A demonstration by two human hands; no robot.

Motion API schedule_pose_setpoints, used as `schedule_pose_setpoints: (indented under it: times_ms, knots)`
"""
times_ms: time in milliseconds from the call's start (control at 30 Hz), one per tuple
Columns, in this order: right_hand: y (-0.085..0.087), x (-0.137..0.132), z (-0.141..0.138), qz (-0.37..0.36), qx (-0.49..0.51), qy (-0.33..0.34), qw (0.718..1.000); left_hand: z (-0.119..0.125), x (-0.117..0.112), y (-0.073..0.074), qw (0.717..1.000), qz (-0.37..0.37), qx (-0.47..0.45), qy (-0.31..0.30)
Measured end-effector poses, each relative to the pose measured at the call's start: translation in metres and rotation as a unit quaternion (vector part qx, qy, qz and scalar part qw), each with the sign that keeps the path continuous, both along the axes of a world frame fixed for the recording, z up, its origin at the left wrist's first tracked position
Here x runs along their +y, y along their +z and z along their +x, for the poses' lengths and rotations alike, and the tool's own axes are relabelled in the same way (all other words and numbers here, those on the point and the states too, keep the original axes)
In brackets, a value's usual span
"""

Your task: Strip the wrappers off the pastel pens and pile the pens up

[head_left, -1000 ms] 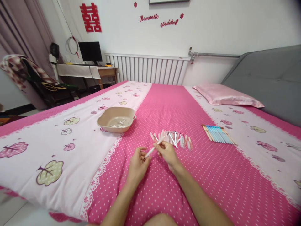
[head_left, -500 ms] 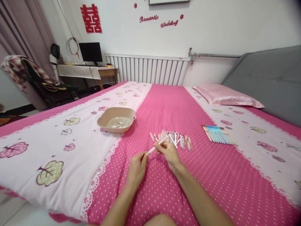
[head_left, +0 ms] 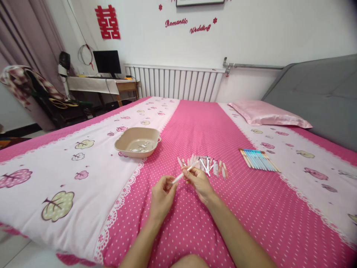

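A slender white pen [head_left: 178, 178] slants between my two hands, just above the pink dotted bedspread. My right hand [head_left: 199, 182] pinches its upper part between thumb and fingers. At the lower end, the curled fingers and thumb of my left hand [head_left: 164, 193] close on the tip; whether a small part also sits in them is hidden. Right behind my hands lies a loose pile of pen parts [head_left: 216, 169], pale pink barrels and white sticks with dark tips. A neat row of blue and cream pens [head_left: 259, 160] lies to the right.
A beige plastic basin [head_left: 121, 146] holding small white pieces stands to the left on the bed. A pink pillow [head_left: 269, 113] rests near the grey headboard [head_left: 320, 89]. Beyond the bed are a radiator [head_left: 178, 82] and a desk with a monitor [head_left: 107, 62].
My left hand has shifted slightly left and its fingers have curled more at the pen's lower end. The right hand and pen have moved a little left and down.
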State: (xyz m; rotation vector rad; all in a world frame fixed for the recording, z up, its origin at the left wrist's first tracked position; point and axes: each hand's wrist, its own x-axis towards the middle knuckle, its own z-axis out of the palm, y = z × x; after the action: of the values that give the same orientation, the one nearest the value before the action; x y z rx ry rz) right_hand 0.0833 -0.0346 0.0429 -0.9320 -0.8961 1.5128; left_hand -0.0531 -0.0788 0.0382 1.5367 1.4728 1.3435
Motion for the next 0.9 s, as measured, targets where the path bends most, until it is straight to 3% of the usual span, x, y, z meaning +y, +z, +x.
schedule_pose_setpoints:
  times_ms: [133,267,433,600,800,900]
  knots:
    - [-0.0011,0.0,-0.0003,0.008,0.0,0.003,1.0,-0.0014,-0.001,0.0012,0.999,-0.024,0.022,-0.003]
    - [0.0009,-0.0011,-0.0002,0.011,0.0,0.015,1.0,-0.0032,-0.0013,0.0008,0.995,-0.093,-0.044,-0.017]
    - [0.0025,-0.0007,0.0009,0.009,0.001,0.002,1.0,-0.0012,-0.0014,0.0027,0.998,-0.041,-0.046,0.007]
    - [0.0025,-0.0004,0.001,0.01,0.0,-0.004,1.0,-0.0001,-0.0016,0.0041,1.0,0.002,0.014,0.025]
    - [0.0036,-0.0017,-0.0002,0.015,-0.001,-0.001,1.0,-0.0033,-0.0004,-0.001,0.995,-0.092,-0.029,-0.03]
    - [0.0037,-0.0018,-0.0005,0.01,0.0,0.003,1.0,-0.0029,-0.0002,-0.0013,0.996,-0.084,-0.029,-0.007]
